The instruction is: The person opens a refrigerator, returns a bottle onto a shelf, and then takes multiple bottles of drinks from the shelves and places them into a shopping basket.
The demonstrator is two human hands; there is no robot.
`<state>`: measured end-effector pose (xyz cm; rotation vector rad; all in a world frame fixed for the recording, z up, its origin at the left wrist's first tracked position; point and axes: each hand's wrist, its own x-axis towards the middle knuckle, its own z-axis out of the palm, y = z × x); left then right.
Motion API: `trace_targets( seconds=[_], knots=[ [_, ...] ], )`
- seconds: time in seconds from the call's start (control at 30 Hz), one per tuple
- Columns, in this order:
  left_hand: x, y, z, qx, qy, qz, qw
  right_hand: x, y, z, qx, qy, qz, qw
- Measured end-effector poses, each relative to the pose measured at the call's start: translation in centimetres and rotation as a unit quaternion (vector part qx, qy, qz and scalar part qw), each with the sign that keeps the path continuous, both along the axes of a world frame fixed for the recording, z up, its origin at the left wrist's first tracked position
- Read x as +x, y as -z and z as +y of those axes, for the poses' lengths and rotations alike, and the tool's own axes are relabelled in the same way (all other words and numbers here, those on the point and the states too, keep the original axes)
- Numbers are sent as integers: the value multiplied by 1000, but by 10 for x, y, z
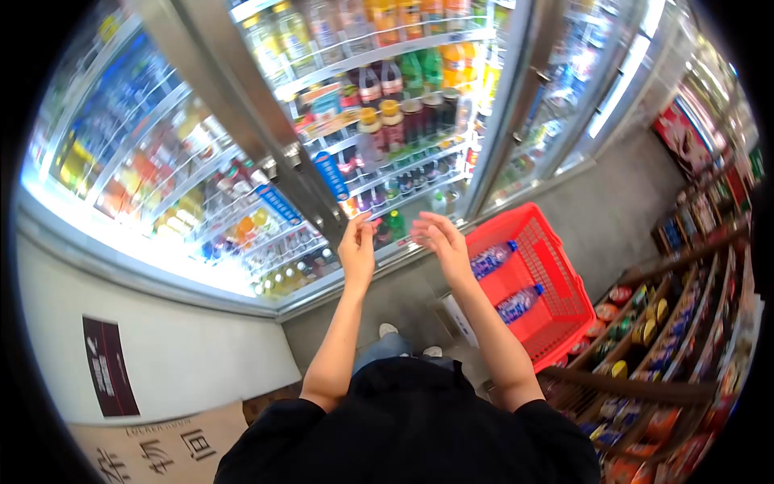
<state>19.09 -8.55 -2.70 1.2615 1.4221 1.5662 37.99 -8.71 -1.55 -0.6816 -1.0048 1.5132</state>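
Observation:
My left hand (357, 250) is raised in front of the drinks fridge, beside the lower end of a metal door frame (242, 105). Its fingers are loosely bent, and I see nothing held in them. My right hand (445, 246) hovers a little to the right with fingers apart, slightly blurred and holding nothing. Below and right of it is a red shopping basket (564, 278). Two bottles with blue-purple labels lie inside: an upper bottle (493, 259) and a lower bottle (519, 303). My right forearm passes beside the basket's near left side.
Rows of bottled drinks (391, 125) fill the fridge shelves ahead. A white cabinet (185, 323) stands at left, above a cardboard-coloured panel (161, 448) with dark lettering. Snack shelves (653, 323) line the right side. Grey floor (584, 206) runs along the fridge.

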Motion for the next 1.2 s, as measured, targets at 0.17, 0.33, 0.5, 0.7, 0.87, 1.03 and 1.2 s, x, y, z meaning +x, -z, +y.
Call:
trace_targets(
  seconds=[0.17,0.33,0.5,0.7,0.87,1.03,1.2],
  knots=[
    [-81,-22,0,40,-113,-29,992,-78,-14,41,39,-55,-13,998],
    [-156,-33,33,99,-323,25,941,-142,-34,68,30,-129,-19,991],
    [-191,-55,73,15,-192,-79,978,-175,-45,82,33,-130,-36,990],
    [-200,-44,113,10,-28,-250,968,-186,-27,84,2,-104,-73,992],
    [-203,-42,114,-22,26,-284,958,-190,-22,69,-13,-74,-91,993],
    [-212,-43,114,-46,40,-272,960,-203,-24,53,-21,-89,-107,990],
    [-209,-52,108,-39,14,-254,966,-210,-33,34,-9,-94,-102,990]
  ],
)
